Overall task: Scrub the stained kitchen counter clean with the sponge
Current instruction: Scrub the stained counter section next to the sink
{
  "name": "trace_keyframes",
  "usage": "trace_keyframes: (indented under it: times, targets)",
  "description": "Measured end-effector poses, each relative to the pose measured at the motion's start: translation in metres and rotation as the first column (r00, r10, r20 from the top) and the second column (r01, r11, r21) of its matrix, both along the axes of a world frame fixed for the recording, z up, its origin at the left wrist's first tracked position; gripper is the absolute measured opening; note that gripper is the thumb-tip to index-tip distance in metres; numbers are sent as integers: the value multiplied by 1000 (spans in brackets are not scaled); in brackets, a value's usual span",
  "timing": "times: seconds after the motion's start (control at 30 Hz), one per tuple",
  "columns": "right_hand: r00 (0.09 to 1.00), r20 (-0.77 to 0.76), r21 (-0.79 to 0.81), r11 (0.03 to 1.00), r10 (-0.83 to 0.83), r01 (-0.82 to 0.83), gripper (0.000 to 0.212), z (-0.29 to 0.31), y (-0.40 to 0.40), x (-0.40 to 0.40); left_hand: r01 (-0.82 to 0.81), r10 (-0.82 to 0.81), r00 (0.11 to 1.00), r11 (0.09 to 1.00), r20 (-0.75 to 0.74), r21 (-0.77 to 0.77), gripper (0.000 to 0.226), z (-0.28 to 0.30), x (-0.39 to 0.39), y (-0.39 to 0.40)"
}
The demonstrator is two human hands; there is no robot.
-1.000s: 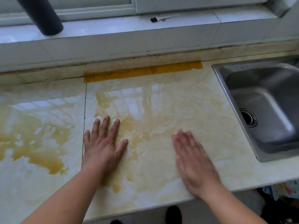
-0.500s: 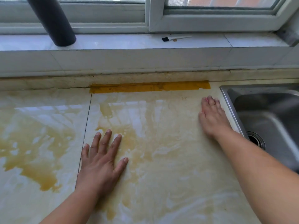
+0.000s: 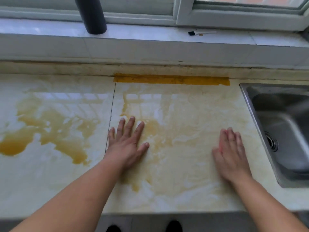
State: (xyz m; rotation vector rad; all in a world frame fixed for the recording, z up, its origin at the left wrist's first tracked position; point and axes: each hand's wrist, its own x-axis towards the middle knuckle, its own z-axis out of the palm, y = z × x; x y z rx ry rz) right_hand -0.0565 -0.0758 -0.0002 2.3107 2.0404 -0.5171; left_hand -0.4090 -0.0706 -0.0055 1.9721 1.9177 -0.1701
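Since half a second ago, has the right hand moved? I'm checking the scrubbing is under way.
Yes. The right hand has pulled back from beside the yellow tape strip toward the counter's near edge, staying left of the steel sink.

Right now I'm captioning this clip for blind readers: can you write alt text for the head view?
Two bare hands press flat on a pale stone counter smeared with yellow-brown stains: the left hand near the middle, the right hand, blurred, beside a steel sink. No sponge shows. A yellow strip runs along the back edge below a windowsill.
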Motion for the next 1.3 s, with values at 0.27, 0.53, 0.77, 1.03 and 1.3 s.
trace_keyframes:
  times: [0.27,0.53,0.77,1.03,1.3]
  targets:
    - [990,-36,-3,991,136,-136,76,0,6,-116,58,-57,995,998,-80,14,77,2,-48,-12]
    - [922,-103,-9,927,372,-375,69,4,-45,-195,-18,19,998,1000,-61,21,87,-8,-78,-25]
    - [905,-66,-29,906,420,-422,71,6,-42,-210,-36,40,998,997,-55,66,97,-17,-82,-28]
    - [877,-92,8,881,472,-473,65,7,62,-260,-34,39,997,997,-72,71,94,-15,-82,-28]
    - [838,-62,-25,838,542,-544,64,14,-29,-194,-29,32,998,997,-45,67,93,-11,-81,-29]
